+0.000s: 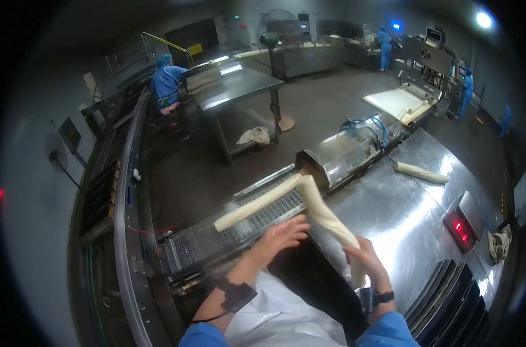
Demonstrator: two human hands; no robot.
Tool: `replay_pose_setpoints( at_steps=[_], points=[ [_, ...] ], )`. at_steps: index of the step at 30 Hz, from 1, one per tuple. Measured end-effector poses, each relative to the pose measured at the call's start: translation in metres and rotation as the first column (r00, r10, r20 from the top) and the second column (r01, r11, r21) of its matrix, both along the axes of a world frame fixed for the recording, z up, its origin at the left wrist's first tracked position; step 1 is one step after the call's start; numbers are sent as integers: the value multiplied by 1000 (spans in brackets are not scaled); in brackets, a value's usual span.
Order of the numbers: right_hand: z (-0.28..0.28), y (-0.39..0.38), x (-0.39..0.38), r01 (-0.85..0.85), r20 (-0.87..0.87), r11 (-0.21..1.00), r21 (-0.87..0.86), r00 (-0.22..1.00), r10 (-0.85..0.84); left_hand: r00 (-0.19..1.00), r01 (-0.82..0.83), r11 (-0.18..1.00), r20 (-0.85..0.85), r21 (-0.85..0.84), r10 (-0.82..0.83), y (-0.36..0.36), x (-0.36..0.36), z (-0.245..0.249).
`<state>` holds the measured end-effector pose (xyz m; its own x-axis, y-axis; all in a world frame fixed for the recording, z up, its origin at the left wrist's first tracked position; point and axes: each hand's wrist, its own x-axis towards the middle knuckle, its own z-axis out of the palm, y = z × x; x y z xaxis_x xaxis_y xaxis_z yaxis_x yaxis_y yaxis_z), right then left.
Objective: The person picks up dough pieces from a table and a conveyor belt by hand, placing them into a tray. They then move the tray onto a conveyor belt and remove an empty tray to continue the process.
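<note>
A long pale roll of dough (326, 220) lies partly along the metal mesh conveyor (196, 248). It bends at the machine's outlet and comes back across the edge of the steel table (384, 217) toward me. My right hand (368, 258) is closed around its near end, which hangs down beside the palm. Close to the conveyor's edge, my left hand (284, 234) is open with its fingers stretched out, just below the dough and apart from it. A shorter piece of dough (420, 172) rests farther back on the table.
A scale with a red display (461, 230) stands at the right. Several dark trays (448, 301) are stacked at lower right, near a cloth (499, 244). Beyond the conveyor is a steel worktable (240, 89). A person in blue (167, 81) works at the left; others stand farther back.
</note>
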<state>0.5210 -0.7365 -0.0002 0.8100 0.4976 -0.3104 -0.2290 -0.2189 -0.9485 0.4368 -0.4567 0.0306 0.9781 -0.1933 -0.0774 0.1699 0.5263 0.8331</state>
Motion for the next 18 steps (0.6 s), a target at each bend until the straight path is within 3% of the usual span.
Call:
replay_pose_setpoints(
  at_steps=[1, 2, 3, 4, 5, 6, 7, 9, 11, 13, 15, 18],
  points=[
    [-17, -17, 3, 113, 71, 983, -144, 992, -103, 993, -117, 945, 46, 305, 108, 13, 7, -22],
    [-50, -35, 9, 196, 290, 954, -226, 949, -126, 973, -231, 787, 119, 572, 199, 27, 11, -42],
    [-56, -48, -2, 296, 425, 834, -465, 901, -83, 953, -284, 569, 160, 772, 258, 50, 8, -56],
    [-60, -58, -11, 408, 538, 646, -645, 843, 5, 926, -308, 300, 212, 903, 312, 78, -1, -71],
    [-72, -68, -12, 400, 495, 539, -742, 868, 37, 900, -285, 121, 222, 951, 375, 108, -9, -93],
    [-68, -70, -21, 393, 405, 568, -723, 907, -112, 868, -228, -63, 232, 972, 439, 137, -25, -112],
    [-87, -79, -24, 381, 406, 572, -726, 909, -91, 874, -257, -165, 302, 952, 381, 162, -40, -121],
    [-125, -101, -19, 620, 689, 557, -552, 716, -115, 889, -264, -215, 324, 940, 323, 182, -57, -120],
    [-119, -90, -10, 632, 703, 568, -527, 699, -127, 878, -162, -420, 325, 893, 352, 181, -70, -105],
    [-112, -75, -1, 640, 717, 581, -502, 684, -134, 871, -160, -438, 336, 885, 359, 205, -81, -133],
    [-103, -56, 8, 577, 644, 583, -572, 756, -116, 864, -157, -456, 346, 876, 367, 217, -97, -144],
    [-98, -15, 21, 544, 588, 557, -627, 800, -120, 833, -39, -361, 230, 932, 504, 216, -109, -136]
  ],
)
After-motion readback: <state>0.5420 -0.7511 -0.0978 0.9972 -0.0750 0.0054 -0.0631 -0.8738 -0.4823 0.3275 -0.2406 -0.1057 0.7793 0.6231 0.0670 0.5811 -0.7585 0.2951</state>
